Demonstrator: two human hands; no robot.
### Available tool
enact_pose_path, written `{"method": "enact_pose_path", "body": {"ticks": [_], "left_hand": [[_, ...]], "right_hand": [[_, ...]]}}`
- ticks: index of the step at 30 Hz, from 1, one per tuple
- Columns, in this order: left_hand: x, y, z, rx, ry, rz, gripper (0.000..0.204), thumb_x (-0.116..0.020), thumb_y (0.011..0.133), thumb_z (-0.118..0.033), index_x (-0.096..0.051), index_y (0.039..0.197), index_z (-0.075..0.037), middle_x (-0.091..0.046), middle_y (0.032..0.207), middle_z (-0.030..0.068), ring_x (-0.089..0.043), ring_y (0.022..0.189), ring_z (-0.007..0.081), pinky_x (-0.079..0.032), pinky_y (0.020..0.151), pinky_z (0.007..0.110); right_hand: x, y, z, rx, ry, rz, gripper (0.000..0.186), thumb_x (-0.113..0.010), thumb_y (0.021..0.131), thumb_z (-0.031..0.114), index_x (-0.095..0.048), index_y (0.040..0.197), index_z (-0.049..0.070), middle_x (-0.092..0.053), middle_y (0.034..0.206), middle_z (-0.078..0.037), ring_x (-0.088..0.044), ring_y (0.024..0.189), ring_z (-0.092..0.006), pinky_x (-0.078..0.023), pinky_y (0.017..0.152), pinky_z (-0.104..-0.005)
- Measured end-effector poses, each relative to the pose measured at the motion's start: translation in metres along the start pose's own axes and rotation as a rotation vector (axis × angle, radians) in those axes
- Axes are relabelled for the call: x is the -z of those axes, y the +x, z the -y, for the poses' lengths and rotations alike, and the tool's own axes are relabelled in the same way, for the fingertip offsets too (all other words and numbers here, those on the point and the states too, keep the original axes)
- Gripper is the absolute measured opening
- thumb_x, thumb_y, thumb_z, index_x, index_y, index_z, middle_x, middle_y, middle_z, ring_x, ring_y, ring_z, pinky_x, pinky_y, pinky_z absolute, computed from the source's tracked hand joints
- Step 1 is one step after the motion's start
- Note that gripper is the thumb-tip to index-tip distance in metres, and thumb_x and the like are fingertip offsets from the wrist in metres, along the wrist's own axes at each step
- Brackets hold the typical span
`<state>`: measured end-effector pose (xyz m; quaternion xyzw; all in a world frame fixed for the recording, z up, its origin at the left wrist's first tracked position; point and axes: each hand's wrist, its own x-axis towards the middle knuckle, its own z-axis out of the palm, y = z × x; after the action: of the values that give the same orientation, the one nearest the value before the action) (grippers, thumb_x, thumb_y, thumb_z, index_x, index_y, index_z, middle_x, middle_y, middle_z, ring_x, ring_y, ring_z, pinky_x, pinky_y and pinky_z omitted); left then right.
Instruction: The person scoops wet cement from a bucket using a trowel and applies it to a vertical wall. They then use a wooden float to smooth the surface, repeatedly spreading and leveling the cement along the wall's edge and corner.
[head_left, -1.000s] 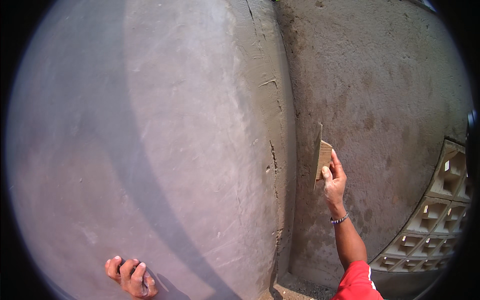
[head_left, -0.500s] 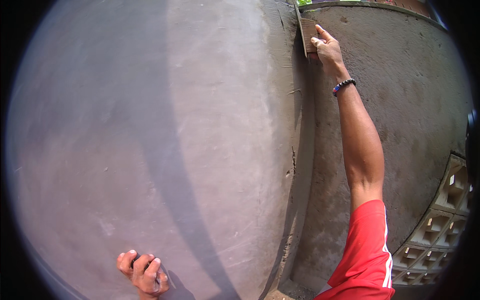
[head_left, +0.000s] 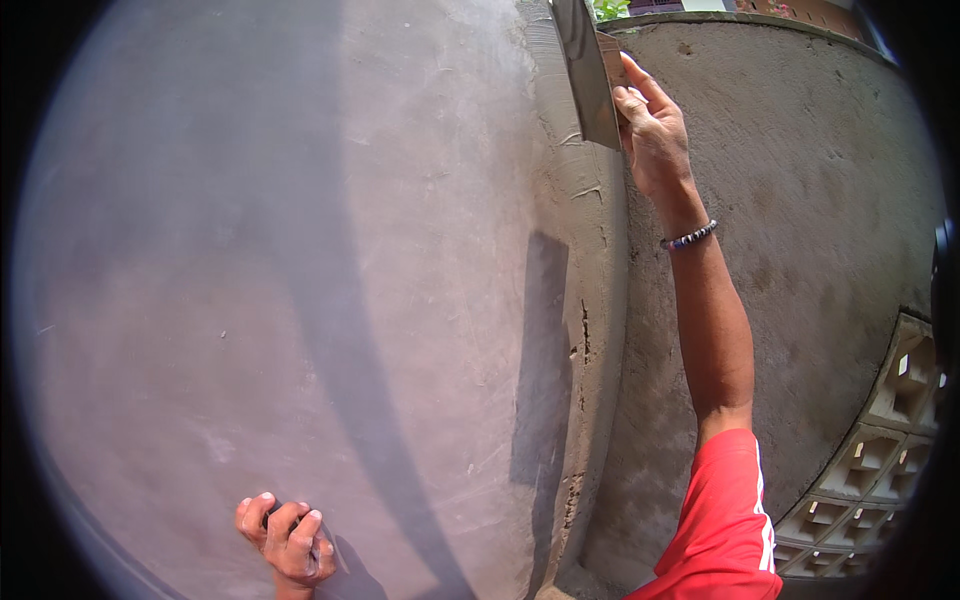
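High up at the wall's corner, my right hand (head_left: 655,125) grips a plastering trowel (head_left: 588,85) with a long, flat metal blade. The blade hangs close to the plastered edge (head_left: 570,170), its face tilted to the left; whether it touches the plaster I cannot tell. Low on the left, my left hand (head_left: 290,540) is closed, with its fingers curled in front of the smooth grey wall (head_left: 430,300). Something dark shows between those fingers, too small to name. Ridges and cracks run down the corner edge below the trowel.
To the right of the corner stands a second, rougher grey wall (head_left: 780,200). Pierced concrete blocks (head_left: 860,460) are set into its lower right. Green leaves (head_left: 610,10) show over its top. Shadows fall across the smooth wall, one beside the corner edge.
My right hand has turned and lowered the trowel slightly, bringing it left so the blade's metal face shows. A straight-edged shadow now lies beside the corner edge. My left hand has barely moved.
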<state>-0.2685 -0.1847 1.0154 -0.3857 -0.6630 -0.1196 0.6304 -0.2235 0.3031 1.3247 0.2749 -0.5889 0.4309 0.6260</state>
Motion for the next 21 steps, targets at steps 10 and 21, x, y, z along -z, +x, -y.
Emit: {"method": "enact_pose_path", "body": {"ticks": [10, 21], "left_hand": [[0.001, -0.005, 0.001, 0.001, 0.017, 0.025, 0.023, -0.054, 0.073, -0.023, -0.061, 0.09, -0.009, -0.06, 0.09, 0.008, -0.045, 0.11, 0.0347, -0.032, 0.097, 0.056], [0.0, -0.008, 0.0, 0.021, 0.03, 0.043, 0.025, -0.053, 0.069, -0.017, -0.061, 0.092, -0.009, -0.06, 0.091, 0.0078, -0.044, 0.114, 0.0341, -0.03, 0.1, 0.056]], "right_hand": [[0.036, 0.081, -0.049, -0.128, -0.277, -0.166, 0.046, -0.054, 0.097, 0.012, -0.047, 0.143, 0.015, -0.065, 0.107, -0.003, -0.061, 0.083, -0.0082, -0.053, 0.071, -0.0244], [0.002, -0.012, -0.024, 0.083, -0.203, 0.229, 0.043, -0.054, 0.096, 0.007, -0.052, 0.139, 0.014, -0.063, 0.115, -0.007, -0.059, 0.106, -0.0129, -0.049, 0.092, -0.029]]}}
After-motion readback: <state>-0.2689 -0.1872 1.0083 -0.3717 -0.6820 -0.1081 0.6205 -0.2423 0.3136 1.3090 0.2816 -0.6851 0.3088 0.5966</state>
